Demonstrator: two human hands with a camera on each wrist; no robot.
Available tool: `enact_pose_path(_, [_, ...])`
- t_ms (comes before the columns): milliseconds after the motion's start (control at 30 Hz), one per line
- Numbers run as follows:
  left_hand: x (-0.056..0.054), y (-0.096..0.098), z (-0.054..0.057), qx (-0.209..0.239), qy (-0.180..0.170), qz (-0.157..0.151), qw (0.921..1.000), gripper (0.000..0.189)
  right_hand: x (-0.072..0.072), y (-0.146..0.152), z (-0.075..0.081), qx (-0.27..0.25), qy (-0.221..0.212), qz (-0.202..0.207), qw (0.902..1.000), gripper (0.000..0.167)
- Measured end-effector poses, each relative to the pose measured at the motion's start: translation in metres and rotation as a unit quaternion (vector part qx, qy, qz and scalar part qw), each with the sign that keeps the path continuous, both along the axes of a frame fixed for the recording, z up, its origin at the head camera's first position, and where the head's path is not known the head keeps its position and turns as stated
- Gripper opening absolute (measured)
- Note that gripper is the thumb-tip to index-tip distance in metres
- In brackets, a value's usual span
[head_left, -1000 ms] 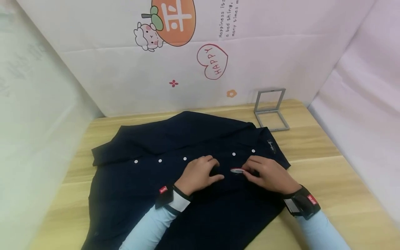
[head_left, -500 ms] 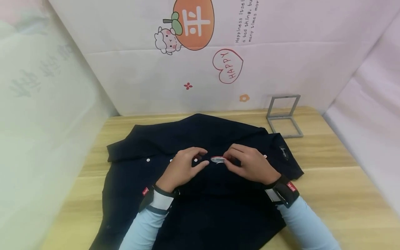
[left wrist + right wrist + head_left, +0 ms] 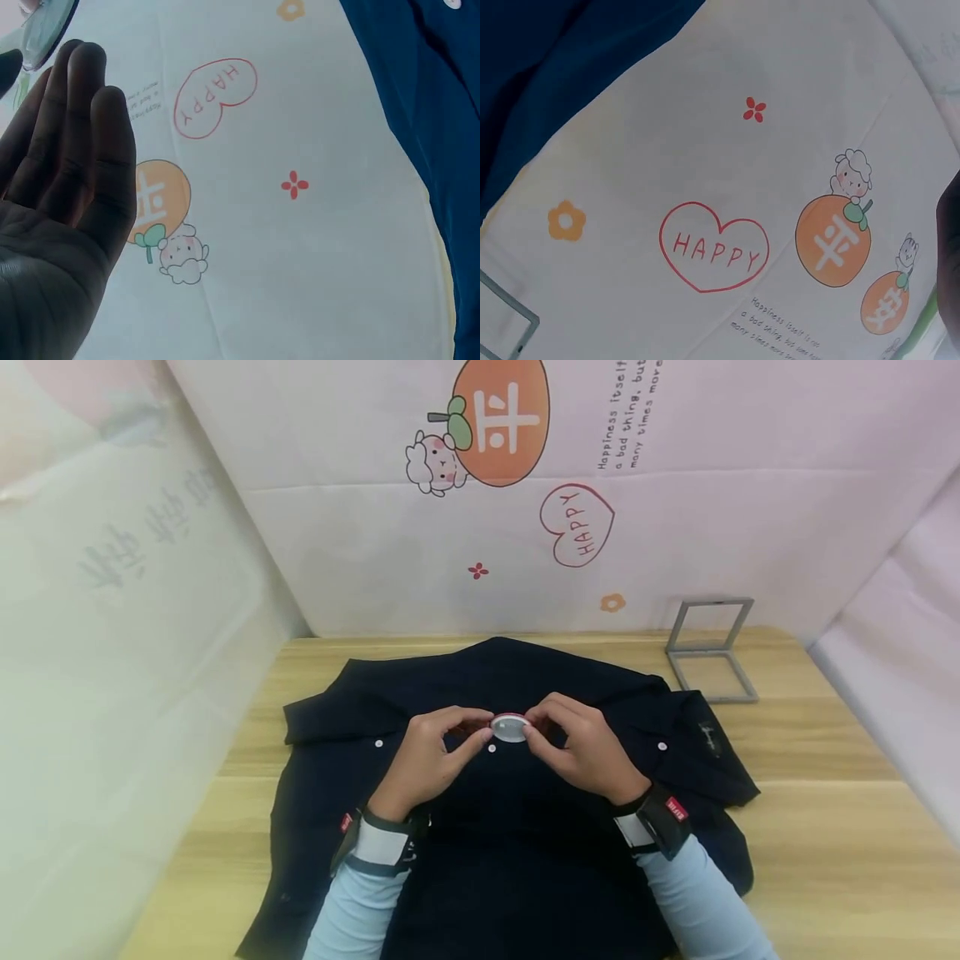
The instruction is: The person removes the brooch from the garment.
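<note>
Both hands meet over a dark navy shirt [image 3: 517,868] with white buttons and a collar at the right. Between them is a small round badge [image 3: 510,728] with a red rim and a silvery back turned towards the head camera. My left hand [image 3: 423,760] pinches its left edge between thumb and fingers; my right hand [image 3: 581,747] pinches the right edge. In the left wrist view, the badge [image 3: 51,28] shows at the top left corner above the left hand's fingers [image 3: 112,157]. Only a dark sliver of the right hand [image 3: 950,262] enters the right wrist view.
A grey hinged square frame [image 3: 712,652] stands opened at the table's back right, behind the collar. The wooden table [image 3: 832,827] carries the shirt. A white printed sheet [image 3: 360,560] rises along the back edge, with pale sheets at both sides.
My right hand has brought the badge left across the shirt. My left hand has closed in and taken its left edge. The head view has shifted, moving the scene rightwards.
</note>
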State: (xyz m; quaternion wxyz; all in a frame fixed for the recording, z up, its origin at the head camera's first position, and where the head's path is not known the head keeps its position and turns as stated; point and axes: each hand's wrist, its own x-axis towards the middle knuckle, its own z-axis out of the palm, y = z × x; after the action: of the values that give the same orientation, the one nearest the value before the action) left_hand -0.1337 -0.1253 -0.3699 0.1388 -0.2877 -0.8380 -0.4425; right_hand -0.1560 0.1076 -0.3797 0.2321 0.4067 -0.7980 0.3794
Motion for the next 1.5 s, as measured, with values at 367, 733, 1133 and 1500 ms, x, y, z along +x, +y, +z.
enact_pose_path(367, [0.001,0.001,0.007,0.024,0.014,-0.007,0.9996,0.015,0.003,-0.011,0.001,-0.055,-0.036,0.022,0.9976,0.014])
enact_pose_path(733, [0.006,0.000,0.014,0.110,0.010,0.009,0.9938,0.011,0.005,-0.011,0.007,-0.078,-0.063,0.026,0.9946,0.023])
enact_pose_path(1133, [0.013,0.010,0.018,0.181,0.037,-0.006,0.9828,0.012,0.017,-0.020,0.015,-0.163,-0.162,0.123,0.9655,0.030])
enact_pose_path(1500, [0.015,0.020,0.014,0.163,0.068,-0.004,0.9843,0.014,0.022,-0.025,0.016,-0.193,-0.160,0.122,0.9603,0.025])
